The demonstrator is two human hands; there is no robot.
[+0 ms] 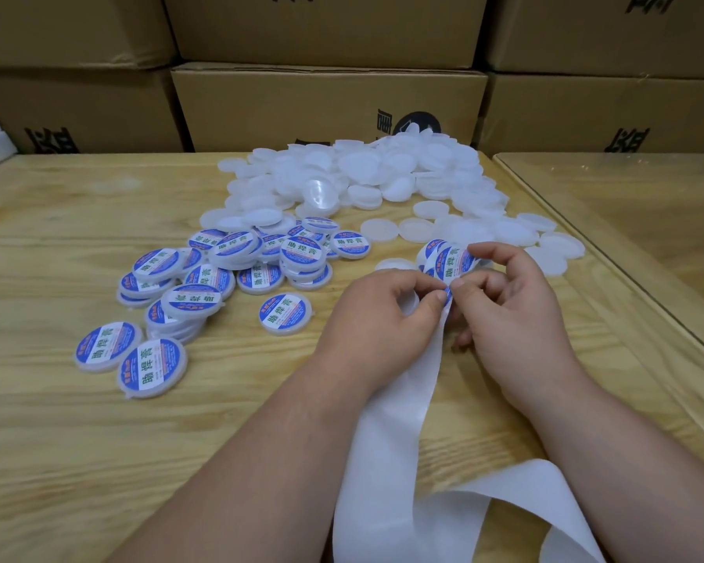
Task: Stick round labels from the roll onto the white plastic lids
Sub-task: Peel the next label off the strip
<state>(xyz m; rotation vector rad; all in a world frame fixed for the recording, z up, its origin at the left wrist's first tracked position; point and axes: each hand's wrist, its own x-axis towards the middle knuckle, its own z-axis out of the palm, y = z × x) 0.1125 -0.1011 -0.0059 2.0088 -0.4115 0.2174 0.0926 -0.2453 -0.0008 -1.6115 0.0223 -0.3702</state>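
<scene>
Head view, left to right: on the left of the wooden bench (78, 461) lie your finished labelled lids (204, 286), some stacked and some scattered, with blue-and-white printed faces up; the nearest pair sits well to the left of your forearms. One labelled lid (285, 314) lies alone just left of your left hand. Far behind them, against the cardboard boxes (326, 103), spreads the heap of blank white lids (366, 172), with a few singles trailing to the right toward the bench edge.

Your left hand (376, 319) is near the middle, fingers curled, thumb and forefinger pinching the top of the white backing strip (399, 404). That strip runs from the pinch toward you, between your wrists, and loops off the near edge. Whether a lid sits under this hand you cannot tell.

Right where your thumbs meet, a round label (452, 264) stands tilted up off the strip, its blue edge caught between both hands. Your right hand (509, 310) touches the left, fingers curled, thumb and forefinger gripping that label's edge. Just beyond the fingertips lie more labels on the strip.

A second bench (643, 205) lies to the right.
</scene>
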